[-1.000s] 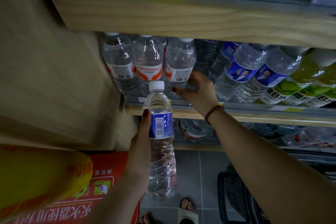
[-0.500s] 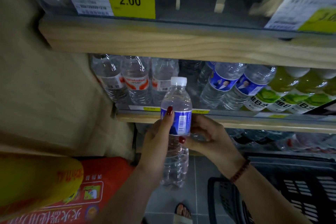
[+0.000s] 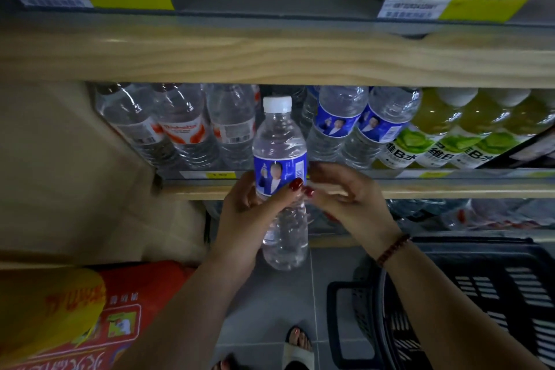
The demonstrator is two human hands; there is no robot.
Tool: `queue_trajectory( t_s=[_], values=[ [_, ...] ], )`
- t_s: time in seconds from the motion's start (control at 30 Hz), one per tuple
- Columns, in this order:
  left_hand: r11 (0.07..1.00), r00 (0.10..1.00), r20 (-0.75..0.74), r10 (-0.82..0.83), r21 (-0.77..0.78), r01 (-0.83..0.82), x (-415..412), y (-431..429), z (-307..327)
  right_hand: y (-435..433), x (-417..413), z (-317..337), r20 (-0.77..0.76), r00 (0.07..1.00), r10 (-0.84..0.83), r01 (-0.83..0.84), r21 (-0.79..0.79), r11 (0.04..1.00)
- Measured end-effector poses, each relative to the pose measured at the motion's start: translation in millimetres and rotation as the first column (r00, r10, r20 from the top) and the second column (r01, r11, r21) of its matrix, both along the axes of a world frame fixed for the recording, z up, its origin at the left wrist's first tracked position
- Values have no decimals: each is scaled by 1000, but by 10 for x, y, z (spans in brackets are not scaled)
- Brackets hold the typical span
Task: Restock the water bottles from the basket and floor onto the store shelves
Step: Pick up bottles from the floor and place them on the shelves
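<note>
Water bottle (image 3: pixel 280 141) has risen against the shelf since half a second ago, and its label has turned from barcode to portrait side.
Left hand (image 3: pixel 249 216) wraps the bottle mid-body, thumb across the blue label. The bottle is upright in front of the middle shelf (image 3: pixel 420 189) lip, not on it. Right hand (image 3: pixel 348 204) is just beside the bottle's right side, fingers loosely curled and motion-blurred; can't tell if it grips or only touches. The left palm hides the bottle's lower left. Basket (image 3: pixel 495 279) is cut off at the right edge, contents unreadable.
</note>
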State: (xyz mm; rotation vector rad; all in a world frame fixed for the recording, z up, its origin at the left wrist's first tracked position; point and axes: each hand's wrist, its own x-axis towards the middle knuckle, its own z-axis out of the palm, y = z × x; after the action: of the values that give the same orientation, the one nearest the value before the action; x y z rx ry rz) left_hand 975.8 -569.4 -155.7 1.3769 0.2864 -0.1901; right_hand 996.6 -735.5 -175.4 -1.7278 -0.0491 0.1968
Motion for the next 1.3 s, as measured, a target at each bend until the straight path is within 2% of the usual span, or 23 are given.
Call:
queue_trajectory(
  t_s=[0.07,0.13,0.2,0.27,0.33,0.5,0.77,0.93,1.1,1.3],
  values=[
    [999,999,23,45,18,-45,41,-40,17,-177,57,-170,72,985,-158,169,-193,967],
    [997,997,50,64,29,-65,91,-92,18,-332,114,-366,266,949,-170,278,-452,848],
    [995,993,76,93,12,-94,151,-146,39,-383,149,-541,406,906,-119,352,-568,744],
    [988,984,94,153,-23,-151,225,-216,73,-350,184,-628,483,870,-99,416,-612,673],
    [977,971,113,211,-57,-206,311,-274,111,-285,224,-682,530,840,-116,469,-602,646],
    [953,939,165,301,-78,-292,556,-377,181,-192,285,-758,539,809,-233,542,-530,652],
    [939,886,314,340,-58,-340,764,-573,104,-161,322,-793,543,784,-301,588,-493,641],
    [932,897,271,348,0,-362,871,-572,-111,-161,327,-828,553,783,-285,581,-488,651],
    [949,917,260,301,10,-315,893,-587,-309,-164,321,-835,556,784,-276,575,-484,659],
    [959,951,229,206,146,-242,866,-478,-280,-151,310,-836,532,792,-299,573,-478,666]
  ],
)
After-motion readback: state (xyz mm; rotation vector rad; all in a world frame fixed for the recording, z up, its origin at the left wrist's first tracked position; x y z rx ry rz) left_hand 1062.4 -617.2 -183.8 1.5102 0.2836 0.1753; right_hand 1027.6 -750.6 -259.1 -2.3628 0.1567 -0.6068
